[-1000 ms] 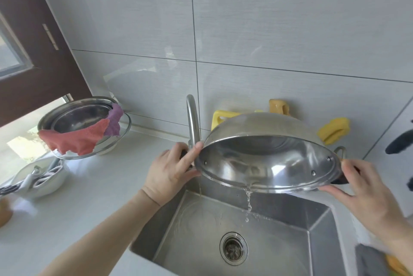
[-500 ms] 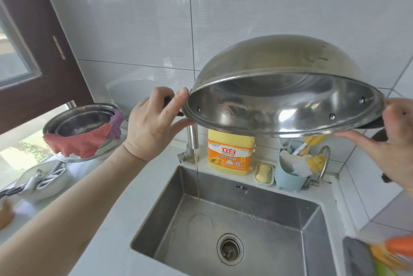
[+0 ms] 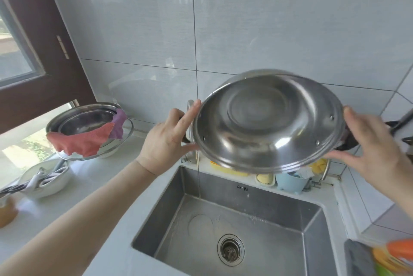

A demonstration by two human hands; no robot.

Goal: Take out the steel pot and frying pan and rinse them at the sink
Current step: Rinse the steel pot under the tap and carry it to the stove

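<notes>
I hold a shiny steel pot (image 3: pixel 266 123) above the back of the steel sink (image 3: pixel 257 215), tipped so its open inside faces me. My left hand (image 3: pixel 167 141) grips its dark left handle and my right hand (image 3: pixel 366 139) grips the dark right handle. A thin stream of water runs from the pot's lower left rim down into the sink basin. The pot hides most of the faucet (image 3: pixel 191 119) behind it. No frying pan is in view.
On the counter at left stands a steel bowl in a glass dish (image 3: pixel 89 128) with red and purple cloths draped over it, and a white bowl (image 3: pixel 44 181) holding utensils. A blue cup (image 3: pixel 290 183) and soap dish (image 3: pixel 264 179) stand behind the sink. The drain (image 3: pixel 230 250) is open.
The pot went up from low over the sink, then came down and turned its opening toward me. The pour has thinned to a narrow stream at the left rim.
</notes>
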